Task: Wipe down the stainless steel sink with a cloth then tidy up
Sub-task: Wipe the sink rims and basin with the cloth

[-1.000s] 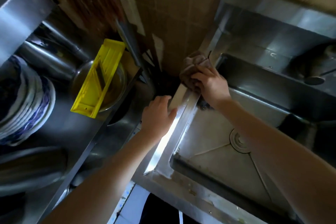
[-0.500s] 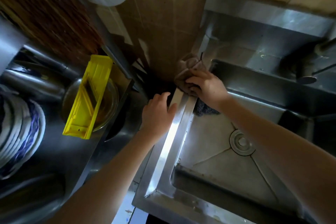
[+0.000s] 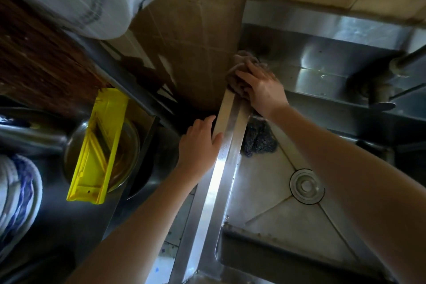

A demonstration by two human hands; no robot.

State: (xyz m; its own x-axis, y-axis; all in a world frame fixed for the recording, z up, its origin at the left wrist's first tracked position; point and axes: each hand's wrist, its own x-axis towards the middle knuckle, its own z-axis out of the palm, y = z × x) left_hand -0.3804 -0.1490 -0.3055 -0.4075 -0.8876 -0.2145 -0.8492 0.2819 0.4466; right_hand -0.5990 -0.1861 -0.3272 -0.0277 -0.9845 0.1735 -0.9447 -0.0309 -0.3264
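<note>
It is a dim kitchen corner with a tiled wall (image 3: 198,37) and a steel counter (image 3: 69,221) beside a stainless steel sink (image 3: 221,182). Far to the left of the hands, a yellow slicer (image 3: 96,152) leans over a glass bowl (image 3: 129,145). The left hand (image 3: 200,143) lies flat and open on the outer edge of the sink rim, holding nothing. Just beyond it, at the far corner of the rim, the right hand (image 3: 260,87) presses down, its fingers closed over a brownish cloth (image 3: 239,69). Under the right wrist, inside the basin, lies a dark steel scourer (image 3: 258,138). Further right is the round drain (image 3: 305,185).
</note>
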